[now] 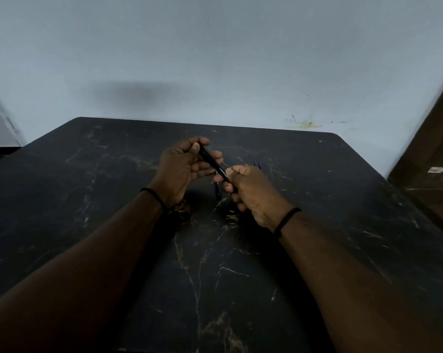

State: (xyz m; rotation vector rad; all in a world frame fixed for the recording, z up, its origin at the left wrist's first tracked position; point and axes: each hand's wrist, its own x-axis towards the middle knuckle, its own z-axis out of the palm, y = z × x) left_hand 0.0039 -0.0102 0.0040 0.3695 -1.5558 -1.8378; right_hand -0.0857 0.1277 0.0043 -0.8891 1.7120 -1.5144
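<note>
A black pen point(213, 162) with small white print is held above the dark marble table point(342, 212), slanting from upper left to lower right. My left hand point(183, 167) pinches its far end between thumb and fingers. My right hand point(251, 192) grips its near end in curled fingers. Each wrist wears a black band.
A blue pen point(218, 191) lies on the table just below my hands, partly hidden. Two more blue pen ends point(258, 164) show behind my right hand. A pale wall stands behind the table and brown wooden furniture point(434, 159) at the right.
</note>
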